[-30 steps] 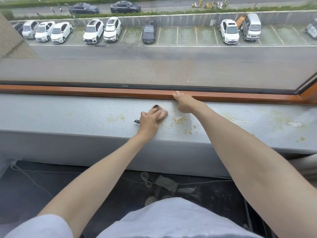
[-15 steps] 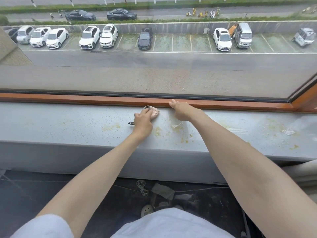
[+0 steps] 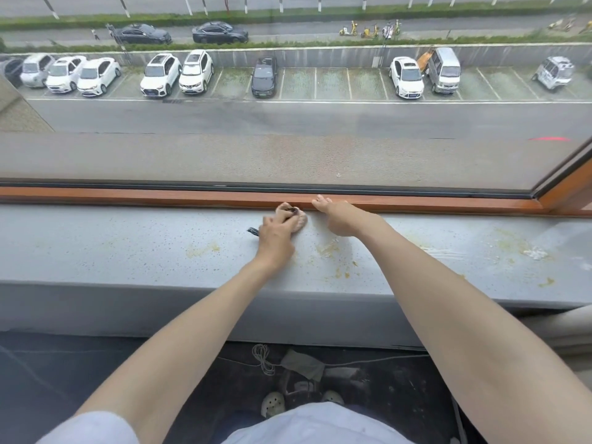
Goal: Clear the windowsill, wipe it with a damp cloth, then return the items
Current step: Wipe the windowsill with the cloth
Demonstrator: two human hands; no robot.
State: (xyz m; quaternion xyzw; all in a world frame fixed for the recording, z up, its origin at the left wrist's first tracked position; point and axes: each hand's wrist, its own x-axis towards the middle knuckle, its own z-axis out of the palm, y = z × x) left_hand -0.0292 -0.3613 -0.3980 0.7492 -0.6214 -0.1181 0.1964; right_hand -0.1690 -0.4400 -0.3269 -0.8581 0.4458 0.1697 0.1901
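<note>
A grey speckled windowsill runs across the view, marked with yellow stains and white crumbs. My left hand grips a small pinkish cloth with dark edging and presses it on the sill right against the orange-brown window frame. My right hand lies just right of the cloth, its fingers stretched out onto the frame's lower rail. Most of the cloth is hidden under my left hand.
Yellow stains lie near the hands and more residue sits at the right end of the sill. Below the sill, a dark floor holds a coiled cord, a grey rag and my shoes.
My left hand has slid the cloth away from me, from the middle of the sill up to the window frame. My right hand has stayed on the frame.
</note>
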